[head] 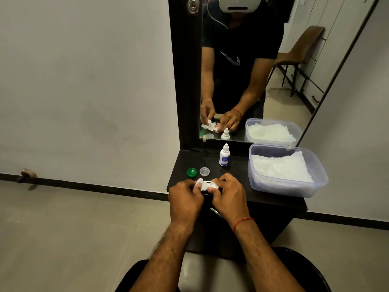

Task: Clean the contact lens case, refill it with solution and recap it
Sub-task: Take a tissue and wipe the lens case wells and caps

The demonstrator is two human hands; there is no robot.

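Observation:
The white contact lens case [208, 183] lies at the front edge of the dark shelf [237, 180], mostly hidden between my hands. My left hand [185, 197] pinches a crumpled white tissue [201, 183] against the case's left well. My right hand [228, 194] grips the case's right end with curled fingers. Both caps are off: a green cap [191, 172] and a clear cap [204, 171] sit just behind the case. A small white solution bottle [224, 155] with a blue label stands upright, capped, further back.
A clear plastic tub [294, 186] holding white tissues takes up the shelf's right side. A tall mirror [252, 60] rises behind the shelf and reflects a person and a brown chair. A metal drawer handle [216, 212] shows below my right hand. Tiled floor lies left.

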